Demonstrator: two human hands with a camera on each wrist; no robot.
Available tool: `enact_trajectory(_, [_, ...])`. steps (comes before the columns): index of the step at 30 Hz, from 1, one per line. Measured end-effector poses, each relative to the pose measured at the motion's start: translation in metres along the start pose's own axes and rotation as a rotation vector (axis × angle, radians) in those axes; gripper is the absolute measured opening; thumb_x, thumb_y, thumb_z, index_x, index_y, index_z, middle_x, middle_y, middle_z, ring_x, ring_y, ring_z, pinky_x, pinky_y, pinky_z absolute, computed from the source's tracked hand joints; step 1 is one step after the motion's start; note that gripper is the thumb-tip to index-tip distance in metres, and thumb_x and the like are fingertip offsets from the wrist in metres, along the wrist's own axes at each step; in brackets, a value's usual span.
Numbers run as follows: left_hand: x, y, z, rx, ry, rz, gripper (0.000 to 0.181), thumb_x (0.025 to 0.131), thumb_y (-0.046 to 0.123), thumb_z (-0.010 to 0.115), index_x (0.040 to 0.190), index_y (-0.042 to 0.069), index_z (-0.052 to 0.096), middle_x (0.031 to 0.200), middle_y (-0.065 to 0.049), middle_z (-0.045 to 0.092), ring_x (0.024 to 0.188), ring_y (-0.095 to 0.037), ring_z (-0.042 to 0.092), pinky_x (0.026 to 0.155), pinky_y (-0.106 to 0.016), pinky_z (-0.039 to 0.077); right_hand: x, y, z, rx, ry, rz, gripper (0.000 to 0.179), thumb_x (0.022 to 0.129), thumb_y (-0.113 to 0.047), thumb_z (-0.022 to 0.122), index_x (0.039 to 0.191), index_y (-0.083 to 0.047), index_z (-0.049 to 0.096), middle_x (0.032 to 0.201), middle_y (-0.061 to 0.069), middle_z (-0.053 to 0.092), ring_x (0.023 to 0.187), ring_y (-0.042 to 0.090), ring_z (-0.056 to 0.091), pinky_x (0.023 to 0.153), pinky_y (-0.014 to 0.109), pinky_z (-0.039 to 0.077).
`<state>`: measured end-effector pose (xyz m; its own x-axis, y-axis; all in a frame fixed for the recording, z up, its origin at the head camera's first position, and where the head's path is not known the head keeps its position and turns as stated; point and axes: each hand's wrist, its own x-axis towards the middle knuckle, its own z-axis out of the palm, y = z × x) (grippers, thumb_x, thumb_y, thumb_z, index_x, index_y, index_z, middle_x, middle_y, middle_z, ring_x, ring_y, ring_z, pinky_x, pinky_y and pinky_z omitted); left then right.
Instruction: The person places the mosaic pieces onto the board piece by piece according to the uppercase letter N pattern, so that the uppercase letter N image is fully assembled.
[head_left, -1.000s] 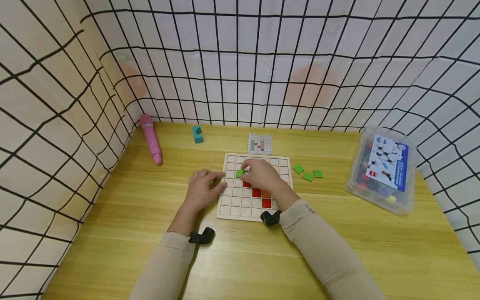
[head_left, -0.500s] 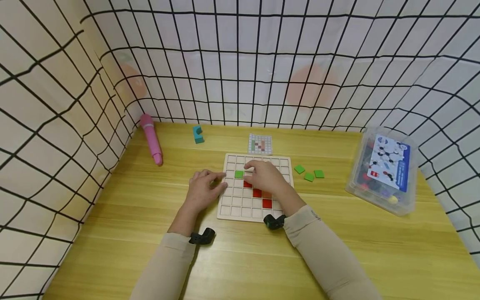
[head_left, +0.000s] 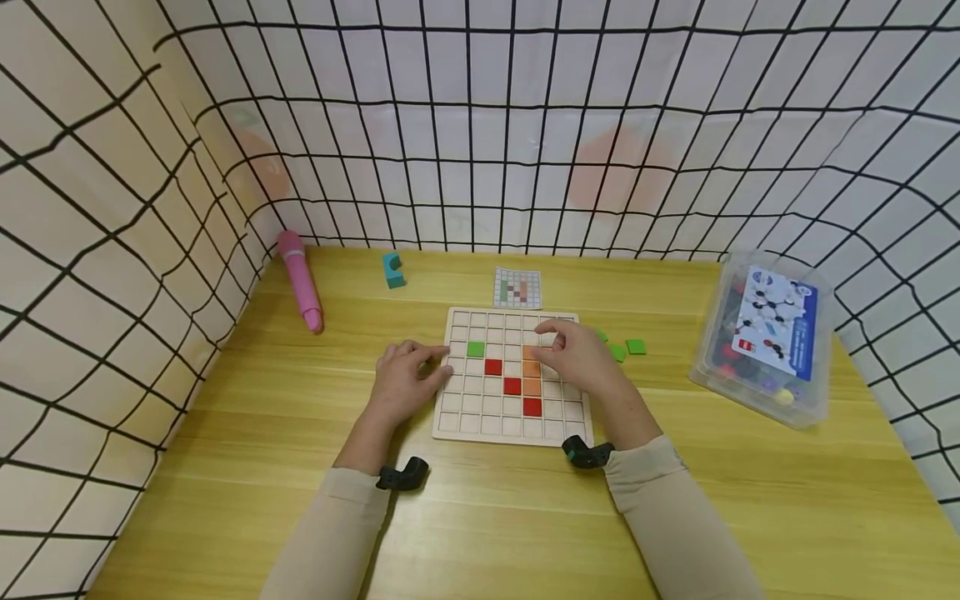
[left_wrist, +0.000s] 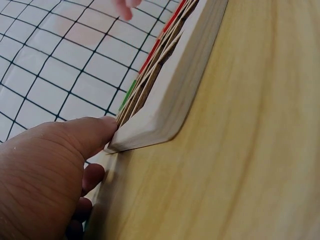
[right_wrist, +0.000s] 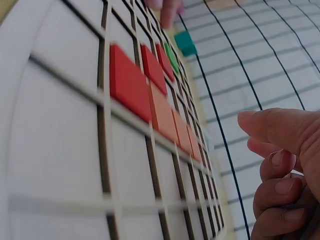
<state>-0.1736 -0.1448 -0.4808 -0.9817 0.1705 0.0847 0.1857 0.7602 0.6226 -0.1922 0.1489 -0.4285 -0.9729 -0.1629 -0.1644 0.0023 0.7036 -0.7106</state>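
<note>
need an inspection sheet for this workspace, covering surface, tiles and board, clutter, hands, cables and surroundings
surface: yellowish wood-grain table
job's things: pale grid board holding one green tile, three red tiles and three orange tiles; three loose green tiles to its right; printed pattern card behind it
clutter: pink stick-shaped object and teal block at back left; clear lidded box at right
hands: left hand touches the board's left edge; right hand over the board's right side, no tile seen in it
cables: nothing seen
surroundings: pale walls with black grid lines
</note>
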Motion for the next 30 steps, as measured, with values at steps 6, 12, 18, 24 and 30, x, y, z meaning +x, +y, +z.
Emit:
enact_trajectory(6, [0.000,0.000,0.000,0.000,0.002,0.001,0.039,0.096,0.039,0.070,0.132,0.023,0.070,0.115,-0.005,0.066,0.105,-0.025,0.049,0.092,-0.044,0.032,-0.005,0.023,-0.015,0.067,0.048,0.111,0.043,0.097,-0.033,0.070,0.135,-0.016,0.061,0.078,0.002,0.047,0.061,0.018,0.042,0.055,0.028,0.035])
enact_trajectory(12, [0.000,0.001,0.001,-0.002,-0.002,-0.008,0.040,0.096,0.039,0.071,0.132,0.023,0.070,0.114,-0.005,0.066,0.106,-0.026,0.049,0.091,-0.044,0.032,-0.007,0.049,-0.025,0.076,0.072,0.151,0.045,0.098,-0.034,0.068,0.137,-0.014,0.059,0.084,0.004,0.050,0.069,0.020,0.047,0.064,0.031,0.040])
enact_trajectory(18, [0.000,0.001,0.001,0.005,0.002,-0.004,0.039,0.095,0.039,0.071,0.131,0.023,0.071,0.115,-0.004,0.067,0.108,-0.026,0.050,0.094,-0.046,0.033,-0.011,0.068,-0.031,0.059,0.110,0.125,0.047,0.098,-0.036,0.068,0.137,-0.012,0.061,0.084,0.002,0.049,0.075,0.020,0.047,0.073,0.034,0.040])
enact_trajectory(24, [-0.001,0.001,0.002,0.000,0.002,0.002,0.039,0.095,0.039,0.071,0.131,0.023,0.071,0.115,-0.004,0.067,0.108,-0.026,0.050,0.094,-0.046,0.033,-0.018,0.083,-0.038,0.026,0.151,0.144,0.049,0.098,-0.035,0.067,0.140,-0.010,0.060,0.085,0.003,0.048,0.075,0.021,0.046,0.074,0.035,0.038])
enact_trajectory(30, [-0.001,0.001,0.001,0.009,0.013,0.002,0.039,0.095,0.039,0.072,0.131,0.023,0.071,0.115,-0.004,0.067,0.107,-0.026,0.050,0.094,-0.047,0.033,-0.021,0.091,-0.044,0.012,0.162,0.195,0.051,0.097,-0.035,0.067,0.140,-0.009,0.059,0.089,0.004,0.050,0.079,0.022,0.048,0.074,0.035,0.039])
